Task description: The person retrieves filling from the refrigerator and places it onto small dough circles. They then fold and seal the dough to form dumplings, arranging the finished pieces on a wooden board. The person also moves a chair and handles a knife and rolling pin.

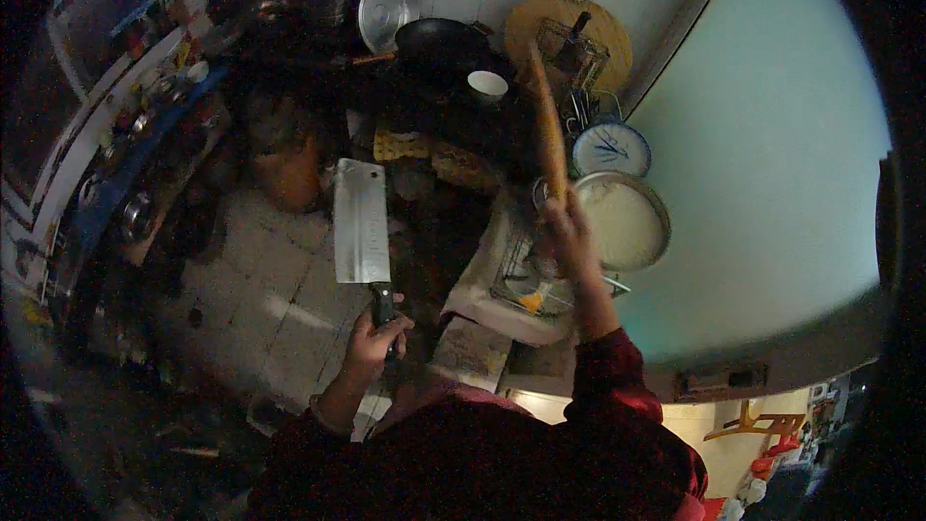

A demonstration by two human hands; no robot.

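Observation:
My left hand (368,340) is closed round the black handle of a cleaver (362,222). Its broad metal blade points away from me, over the floor. Out to the right, my right hand (571,236) grips the near end of a long, narrow piece of wood (551,135). That piece reaches toward the back wall, and whether it is a stick or a board seen on edge I cannot tell. Beside the right hand stands a large round metal basin (627,220) with pale contents. A sink (463,304) with a wire rack (521,270) lies just left of my right wrist.
A blue-rimmed plate (612,148) sits behind the basin. Along the back are a dark wok (439,43), a white bowl (487,87), a metal lid (388,14) and a round wooden board (614,34). A frosted glass panel (762,154) stands at right; an orange-brown pot (294,178) is at left.

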